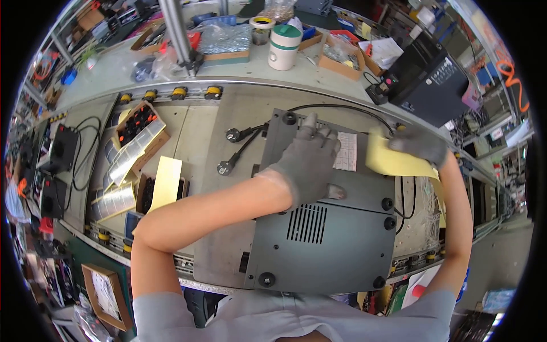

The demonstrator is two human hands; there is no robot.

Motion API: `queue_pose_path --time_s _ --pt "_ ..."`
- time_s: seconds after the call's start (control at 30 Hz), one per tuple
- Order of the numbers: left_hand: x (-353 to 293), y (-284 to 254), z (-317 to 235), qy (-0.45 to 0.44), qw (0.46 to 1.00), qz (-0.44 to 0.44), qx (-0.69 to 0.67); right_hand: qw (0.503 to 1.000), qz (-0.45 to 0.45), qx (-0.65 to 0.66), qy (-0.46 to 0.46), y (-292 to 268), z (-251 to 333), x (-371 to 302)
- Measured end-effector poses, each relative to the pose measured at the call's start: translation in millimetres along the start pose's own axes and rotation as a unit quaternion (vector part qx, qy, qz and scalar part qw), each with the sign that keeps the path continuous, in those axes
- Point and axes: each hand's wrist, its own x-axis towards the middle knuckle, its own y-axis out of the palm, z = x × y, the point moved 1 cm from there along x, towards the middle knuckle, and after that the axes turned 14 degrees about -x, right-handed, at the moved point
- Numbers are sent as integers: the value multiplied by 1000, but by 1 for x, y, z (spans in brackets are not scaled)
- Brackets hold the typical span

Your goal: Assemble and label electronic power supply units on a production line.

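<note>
Two dark grey metal cases lie side by side, rubber feet upward: a far case (364,187) and a near case (342,251) with a slotted vent. My left hand (313,157), in a grey glove, lies on the far case with its fingers spread. Beside those fingers, a white printed label (347,151) sits on the case. Right of the label, my gloved right hand (420,147) grips a yellow paper strip (401,162). The strip curls down along the right forearm, and motion blurs its left end. Fingertips of the right hand are smeared too.
Two black power plugs (228,165) rest left of the cases. Farther left are a box of black and orange parts (137,125), label sheets (128,162) and a yellow sheet (166,183). A lidded cup (284,48) and a black machine (430,80) stand on the back shelf.
</note>
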Motion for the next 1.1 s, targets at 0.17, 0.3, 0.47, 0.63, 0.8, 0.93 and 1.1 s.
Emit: queue_pose_path --time_s 0.17,0.3,0.47,0.63,0.8,0.93,1.1 --pt "27 5 -52 210 959 47 -183 885 -89 -382 253 -32 -299 -90" --pt "-22 -38 -23 136 831 96 -531 839 -284 -403 230 -20 -186 -87" --pt "-248 -16 89 -256 931 -239 -97 894 -357 -266 52 -3 -79 -94" --pt "-360 53 96 -426 900 53 79 864 -414 -279 -68 20 43 -68" --pt "-384 18 117 -514 731 -351 -279 745 -478 -353 -304 42 158 -61" --pt "-440 28 168 -496 651 -392 -419 754 -429 -381 -320 66 208 -71" --pt "-461 37 184 -551 752 -238 -272 766 -386 -379 -347 80 220 -82"
